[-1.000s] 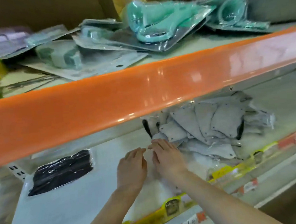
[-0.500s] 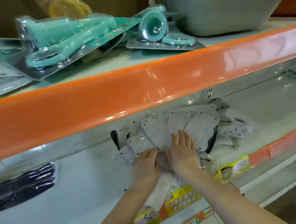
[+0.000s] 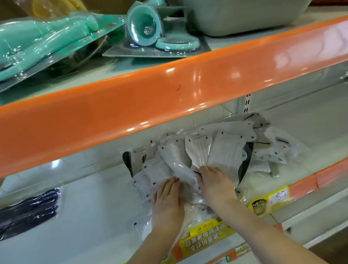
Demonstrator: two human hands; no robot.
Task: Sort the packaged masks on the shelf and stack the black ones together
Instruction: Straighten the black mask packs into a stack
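From the head view, both hands rest on the pile of grey packaged masks [image 3: 195, 161] on the lower shelf [image 3: 83, 238]. The left hand [image 3: 167, 199] presses flat; the right hand [image 3: 215, 183] pinches a wrapper. The black mask pack [image 3: 22, 212] lies well apart, far left.

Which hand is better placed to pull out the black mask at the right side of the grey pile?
Probably the right hand. It rests on the grey mask pile, close to the black mask edge showing at its right. The left hand lies further left, toward the black stack.
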